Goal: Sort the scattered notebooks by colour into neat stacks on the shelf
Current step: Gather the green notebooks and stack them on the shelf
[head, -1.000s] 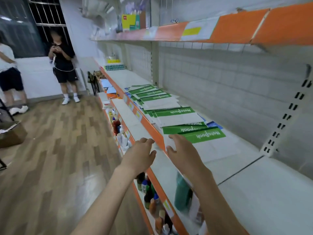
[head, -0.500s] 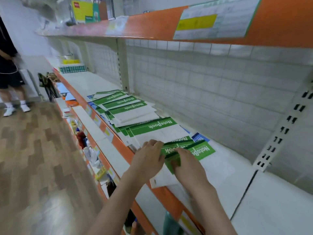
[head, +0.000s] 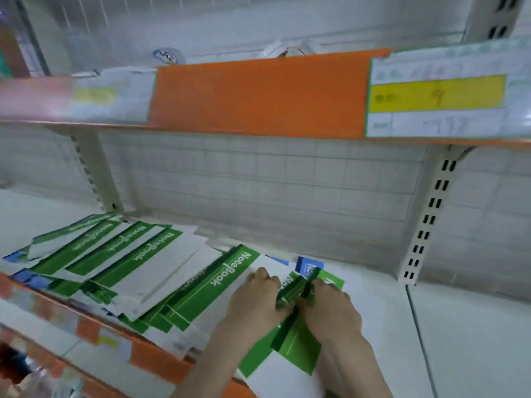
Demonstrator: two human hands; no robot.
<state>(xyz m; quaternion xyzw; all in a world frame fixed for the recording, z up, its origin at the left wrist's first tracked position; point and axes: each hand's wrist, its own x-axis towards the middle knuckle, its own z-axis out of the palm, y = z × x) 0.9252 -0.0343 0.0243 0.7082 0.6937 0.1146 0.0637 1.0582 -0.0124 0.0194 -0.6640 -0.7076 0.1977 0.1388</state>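
shelf [head: 459, 340]: white, orange-edged | on it: overlapping green notebooks [head: 138, 262], blue notebook [head: 309, 265]

glossy paper covers on green notebooks [head: 161, 271], smooth painted metal shelf [head: 459, 326], matt orange edge strip [head: 258, 93]

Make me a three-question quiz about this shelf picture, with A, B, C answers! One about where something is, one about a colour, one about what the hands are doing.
1. Where is the blue notebook?
A. behind the hands
B. on the floor
C. on the top shelf

2. What colour is the yellow price tag's shelf strip?
A. purple
B. orange
C. black

3. What are the left hand and right hand doing?
A. waving
B. hanging idle
C. gripping green notebooks

Answers:
1 A, it peeks out just beyond the fingers.
2 B, the strip is plainly orange.
3 C, both hands' fingers curl on the green covers.
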